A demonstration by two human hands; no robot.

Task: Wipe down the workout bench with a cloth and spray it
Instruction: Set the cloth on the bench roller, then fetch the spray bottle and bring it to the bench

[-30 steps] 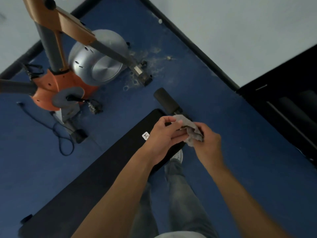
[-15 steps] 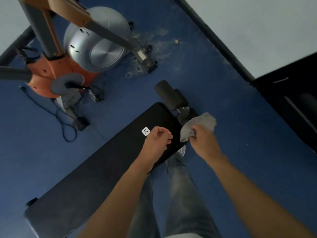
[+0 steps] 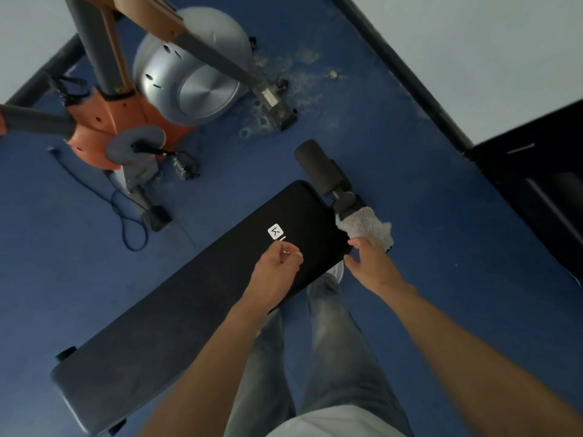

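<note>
- Over the black bench pad, the left hand curls its fingers in, holding nothing plain to see (no spray bottle in view), so a dry wipe may only smear.
- Farther on, the right hand pinches the grey cloth at the pad's far corner, mostly off the edge; it could slip.
- Beyond, the foam roller and its post could snag it.
</note>
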